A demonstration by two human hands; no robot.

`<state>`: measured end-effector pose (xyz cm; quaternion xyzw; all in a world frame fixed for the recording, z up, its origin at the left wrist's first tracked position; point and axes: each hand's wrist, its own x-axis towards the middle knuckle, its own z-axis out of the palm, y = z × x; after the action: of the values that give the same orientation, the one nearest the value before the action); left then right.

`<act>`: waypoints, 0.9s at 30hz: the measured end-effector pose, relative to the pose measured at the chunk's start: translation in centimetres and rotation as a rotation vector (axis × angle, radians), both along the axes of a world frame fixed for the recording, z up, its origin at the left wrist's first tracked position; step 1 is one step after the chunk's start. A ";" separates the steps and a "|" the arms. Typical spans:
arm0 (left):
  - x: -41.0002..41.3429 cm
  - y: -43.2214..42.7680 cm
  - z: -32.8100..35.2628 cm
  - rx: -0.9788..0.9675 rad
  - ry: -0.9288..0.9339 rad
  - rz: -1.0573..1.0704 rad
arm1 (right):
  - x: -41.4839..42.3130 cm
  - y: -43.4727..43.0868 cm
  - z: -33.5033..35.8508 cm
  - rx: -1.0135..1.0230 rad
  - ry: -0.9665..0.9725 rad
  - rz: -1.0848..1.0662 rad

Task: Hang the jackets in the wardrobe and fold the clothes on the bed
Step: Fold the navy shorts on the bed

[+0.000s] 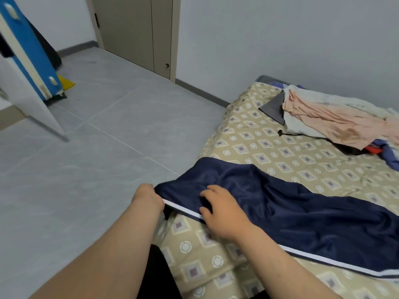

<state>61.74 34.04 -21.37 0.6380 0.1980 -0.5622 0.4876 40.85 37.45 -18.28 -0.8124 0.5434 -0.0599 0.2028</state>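
A navy blue garment with a white side stripe (291, 203) lies stretched across the near part of the bed (269, 152). My left hand (148, 196) grips its end at the bed's left edge, fingers curled round the cloth. My right hand (220, 209) sits just to the right, thumb and fingers pinching the cloth at the white stripe. A heap of clothes (328, 121) lies at the far right of the bed: a pink one on top, white and grey ones under it, blue and red bits at its near side.
The bed has a beige sheet patterned with diamonds and circles. Grey tiled floor (97, 147) spreads to the left. A white wardrobe door (28, 98) stands open at far left, with a blue board (28, 46) behind it. A beige door (138, 33) is in the back wall.
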 end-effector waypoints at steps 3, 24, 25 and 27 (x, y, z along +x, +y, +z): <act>1.6 -0.2 0.4 -0.079 0.003 0.083 | -0.6 -0.1 -0.8 0.120 -0.036 0.010; -7.4 4.3 5.4 -1.021 -1.463 -1.411 | 1.0 -5.1 5.8 0.562 -0.900 -0.666; -8.1 4.5 5.3 -1.058 -1.509 -1.498 | 0.6 -5.2 5.5 0.558 -0.853 -0.693; -9.3 4.8 4.8 -1.098 -1.551 -1.642 | -0.5 -5.4 4.7 0.516 -0.741 -0.730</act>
<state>52.40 38.88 -16.54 0.4484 -0.8551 -0.1851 0.1832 40.36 32.07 -13.60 -0.4216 0.6782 -0.2719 0.5370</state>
